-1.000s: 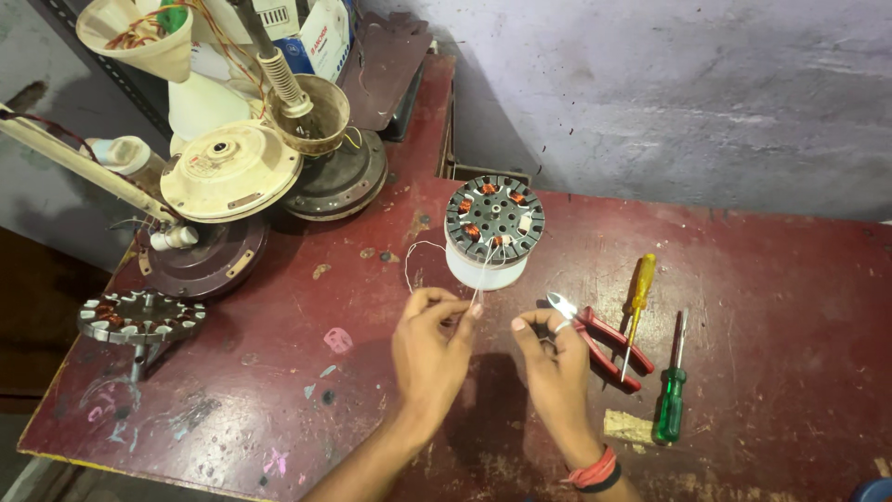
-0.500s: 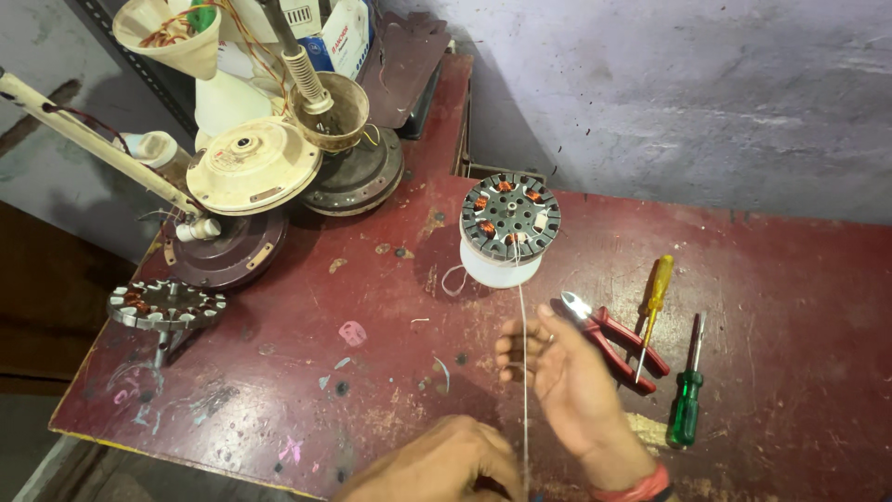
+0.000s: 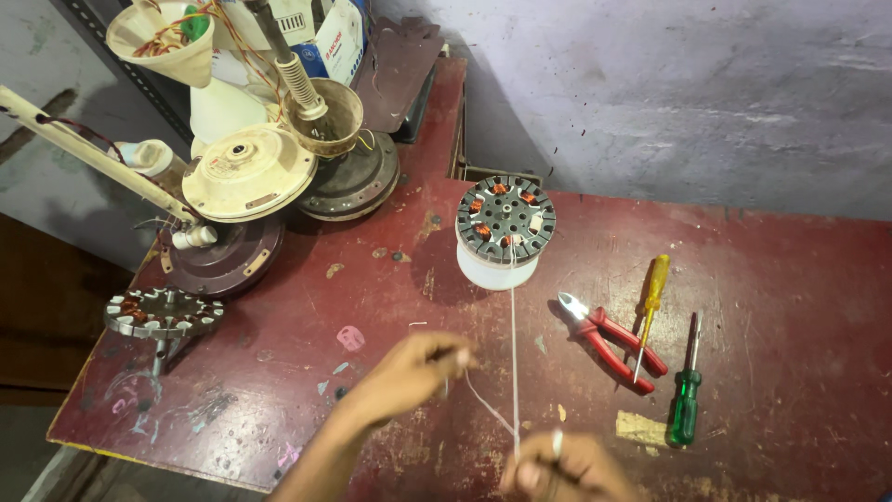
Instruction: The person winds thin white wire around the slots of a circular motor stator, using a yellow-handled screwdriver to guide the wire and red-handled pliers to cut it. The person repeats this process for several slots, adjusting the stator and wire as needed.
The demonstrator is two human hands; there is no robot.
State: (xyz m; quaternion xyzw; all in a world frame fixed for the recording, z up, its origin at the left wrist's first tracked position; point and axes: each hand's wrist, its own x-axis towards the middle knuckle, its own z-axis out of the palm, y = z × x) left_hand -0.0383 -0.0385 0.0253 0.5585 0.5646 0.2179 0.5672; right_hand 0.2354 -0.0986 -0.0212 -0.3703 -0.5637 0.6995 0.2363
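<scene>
As it closes, the right hand [image 3: 557, 465] pinches the white string [image 3: 513, 353].

The scuffed dark red worktop [image 3: 743, 279] shows pale chips and scratches. The round dark grey metal stator [image 3: 505, 218] carries copper-orange coils and sits on a white plastic spool [image 3: 495, 270]. A thin white cord [image 3: 512, 353] runs toward 6 o'clock. At 3 o'clock lie red-handled pliers [image 3: 609, 339], a yellow-handled screwdriver [image 3: 650, 307] and a green-handled screwdriver [image 3: 687, 395].
</scene>
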